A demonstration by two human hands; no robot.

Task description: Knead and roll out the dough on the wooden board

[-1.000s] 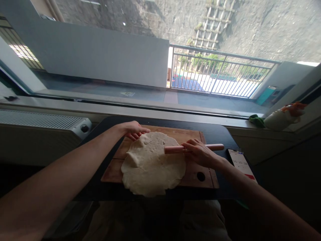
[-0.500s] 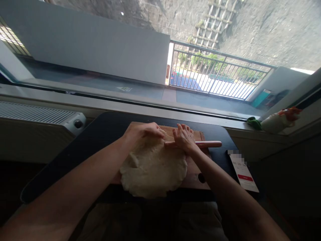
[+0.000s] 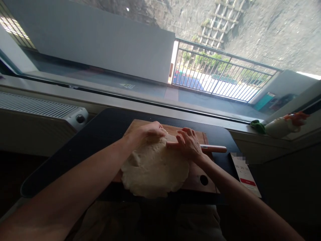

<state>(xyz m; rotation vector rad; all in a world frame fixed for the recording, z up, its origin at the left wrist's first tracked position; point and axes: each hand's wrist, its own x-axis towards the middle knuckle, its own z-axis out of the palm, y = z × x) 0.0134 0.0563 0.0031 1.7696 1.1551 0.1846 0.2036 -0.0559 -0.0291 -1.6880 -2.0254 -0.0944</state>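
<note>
A wide, thin sheet of dough (image 3: 155,167) with an uneven edge lies over a wooden board (image 3: 200,167), its near edge hanging past the board's front. At the far left of the sheet, my left hand (image 3: 152,130) is closed on the dough's edge, fingers curled in. My right hand (image 3: 190,143) lies over a rolling pin (image 3: 215,148), its fingers bent around the far side. The pin's left end rests on the far right part of the dough, while its other end sticks out past the board. The palm hides the pin's middle.
The board sits on a dark table (image 3: 100,134) below a window. To the right, a phone (image 3: 245,175) showing a timer lies near the table edge. A radiator (image 3: 50,108) stands at left; a green item (image 3: 257,127) and a pale pot (image 3: 279,128) are on the sill.
My right hand's fingers, stretched out flat across the pin before, are now bent and drawn back towards it. The left hand keeps its hold on the dough. The whole view has shifted slightly.
</note>
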